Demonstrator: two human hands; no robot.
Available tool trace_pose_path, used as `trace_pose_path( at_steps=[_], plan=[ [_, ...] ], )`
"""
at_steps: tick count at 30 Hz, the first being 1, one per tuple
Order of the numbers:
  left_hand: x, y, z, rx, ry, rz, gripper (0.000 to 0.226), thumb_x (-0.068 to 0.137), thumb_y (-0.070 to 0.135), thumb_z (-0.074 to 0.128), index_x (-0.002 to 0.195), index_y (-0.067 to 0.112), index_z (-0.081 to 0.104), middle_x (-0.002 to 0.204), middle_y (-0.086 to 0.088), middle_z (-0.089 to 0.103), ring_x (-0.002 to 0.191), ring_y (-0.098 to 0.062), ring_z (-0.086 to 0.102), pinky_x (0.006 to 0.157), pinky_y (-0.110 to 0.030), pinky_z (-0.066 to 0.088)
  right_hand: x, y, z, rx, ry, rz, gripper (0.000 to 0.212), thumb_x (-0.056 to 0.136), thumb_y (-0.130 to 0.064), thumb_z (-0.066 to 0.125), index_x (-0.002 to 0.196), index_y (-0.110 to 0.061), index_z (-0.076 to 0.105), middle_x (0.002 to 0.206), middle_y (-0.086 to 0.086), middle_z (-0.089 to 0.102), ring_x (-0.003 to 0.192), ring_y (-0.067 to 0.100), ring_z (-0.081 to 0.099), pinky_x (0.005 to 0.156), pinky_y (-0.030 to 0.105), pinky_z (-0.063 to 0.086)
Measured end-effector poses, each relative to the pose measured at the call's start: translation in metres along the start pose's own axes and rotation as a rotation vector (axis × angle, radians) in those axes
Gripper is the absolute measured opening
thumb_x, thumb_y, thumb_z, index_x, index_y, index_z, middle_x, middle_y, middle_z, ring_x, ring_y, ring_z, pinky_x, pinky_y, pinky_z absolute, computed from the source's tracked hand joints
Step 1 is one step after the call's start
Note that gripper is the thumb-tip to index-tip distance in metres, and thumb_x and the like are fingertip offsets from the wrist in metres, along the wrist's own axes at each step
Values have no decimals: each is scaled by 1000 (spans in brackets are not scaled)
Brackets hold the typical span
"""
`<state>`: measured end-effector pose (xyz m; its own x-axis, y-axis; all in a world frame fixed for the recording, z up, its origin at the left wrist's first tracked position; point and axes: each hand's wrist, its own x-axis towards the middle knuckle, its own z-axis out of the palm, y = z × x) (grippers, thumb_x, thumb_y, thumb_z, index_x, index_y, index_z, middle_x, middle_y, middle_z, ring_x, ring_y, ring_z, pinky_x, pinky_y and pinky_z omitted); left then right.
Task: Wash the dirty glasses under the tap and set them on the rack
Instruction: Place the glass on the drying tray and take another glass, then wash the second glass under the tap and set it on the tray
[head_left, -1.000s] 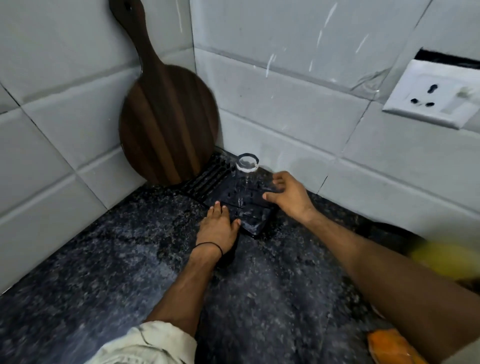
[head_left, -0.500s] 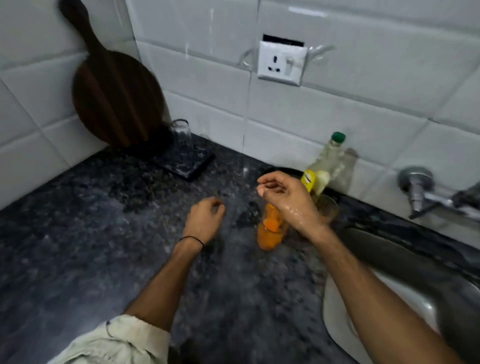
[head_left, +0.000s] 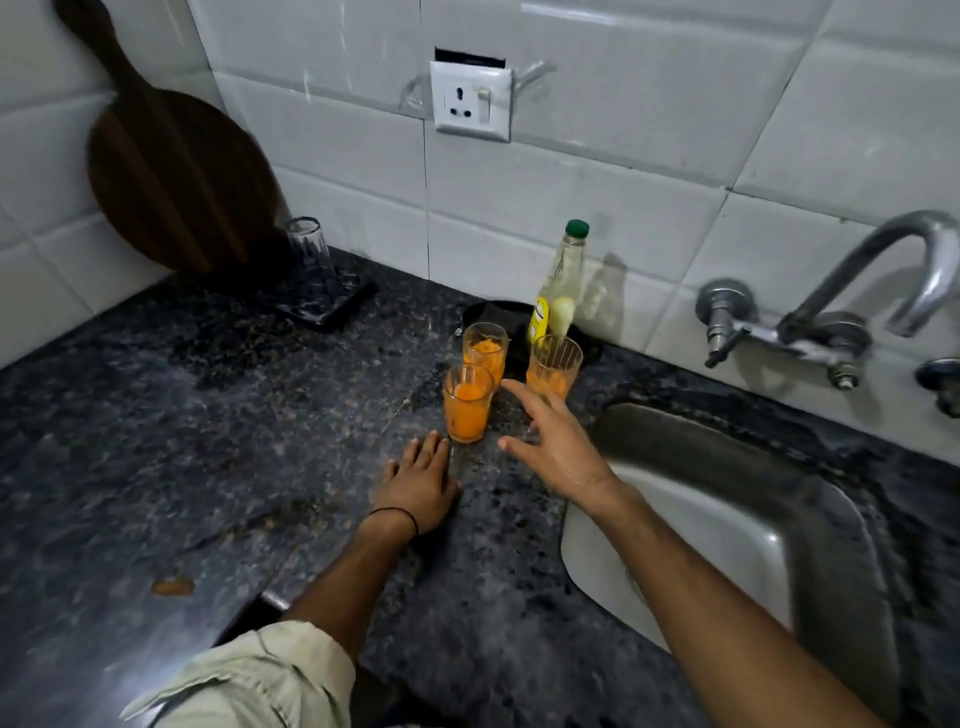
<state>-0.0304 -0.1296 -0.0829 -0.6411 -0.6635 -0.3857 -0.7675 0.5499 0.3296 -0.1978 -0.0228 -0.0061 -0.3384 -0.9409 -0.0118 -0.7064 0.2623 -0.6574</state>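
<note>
Three glasses smeared with orange residue stand together on the dark counter: the nearest glass (head_left: 467, 402), one behind it (head_left: 485, 349) and one to the right (head_left: 554, 365). My right hand (head_left: 558, 447) hovers open just in front of them, fingers spread, touching none that I can see. Flat on the counter lies my left hand (head_left: 418, 483), its fingertips close to the nearest glass. A clean glass (head_left: 310, 252) stands upside down on the black rack (head_left: 332, 301) in the far left corner. The tap (head_left: 883, 280) juts from the wall at right.
A steel sink (head_left: 753, 519) lies right of my right hand. A green-capped bottle (head_left: 558, 291) stands behind the glasses beside a black dish (head_left: 493, 314). A round wooden board (head_left: 176, 176) leans on the left wall. A wall socket (head_left: 471, 101) sits above. An orange spill (head_left: 173, 586) marks the counter.
The view has swung from the rack corner to the dirty glasses. Both hands left the rack, where the clean glass stays, and my right hand has opened out near the orange glasses.
</note>
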Motion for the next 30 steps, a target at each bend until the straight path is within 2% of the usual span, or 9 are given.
trace_pose_path(
  at_steps=[4,8,12,14,17,20,23,26,30],
  plan=[
    [1,-4,8,81,-43,22,70,103,53,21,155,23,-14,161,4,-24,149,-19,-19,121,-48,-2,21,-12,19,-46,-64,-3,69,93,-28,68,153,-29,32,146,7,42,131,25,45,104,36,42],
    [1,-10,11,85,-35,41,70,102,55,18,154,24,-18,160,6,-27,148,-18,-23,121,-47,-5,44,-18,38,-117,-46,48,54,91,-33,69,140,-25,48,135,7,50,122,28,52,99,42,47],
    [0,-12,10,58,-8,65,69,102,54,18,155,24,-14,161,6,-24,149,-17,-21,121,-46,-5,55,-17,49,-118,56,66,36,92,-33,67,125,-21,59,120,7,59,110,30,58,86,38,48],
    [-1,-13,9,15,54,86,67,103,51,23,157,23,-4,164,5,-14,151,-18,-14,122,-46,-1,51,-15,49,-98,106,41,32,91,-30,69,121,-18,63,115,9,62,106,31,60,83,37,48],
    [2,-14,6,-64,224,106,55,103,42,33,153,19,27,164,0,17,150,-22,14,121,-47,15,34,-8,43,-59,170,65,29,88,-29,73,115,-19,68,109,9,69,100,33,64,82,41,53],
    [8,-13,1,-139,369,127,41,100,34,42,136,16,52,147,-5,48,134,-25,43,110,-44,33,6,7,35,-23,227,121,28,86,-35,73,112,-25,70,106,5,72,99,28,67,80,43,55],
    [12,-3,-4,-180,459,182,28,95,25,52,119,15,62,123,-6,63,113,-29,56,94,-42,42,-25,21,19,31,300,179,27,84,-32,78,111,-30,71,105,-2,74,97,19,69,79,29,53],
    [15,21,-8,-266,455,318,18,93,18,55,105,12,66,104,-9,68,98,-30,60,82,-40,49,-54,35,-4,-1,373,233,29,82,-32,81,110,-30,73,97,-4,76,89,16,72,77,32,56],
    [22,81,-16,-343,252,579,20,95,15,53,104,11,69,96,-10,71,88,-27,64,73,-36,49,-86,50,-39,-80,466,358,25,80,-37,80,104,-31,73,91,-8,75,82,15,70,75,36,57]
  ],
)
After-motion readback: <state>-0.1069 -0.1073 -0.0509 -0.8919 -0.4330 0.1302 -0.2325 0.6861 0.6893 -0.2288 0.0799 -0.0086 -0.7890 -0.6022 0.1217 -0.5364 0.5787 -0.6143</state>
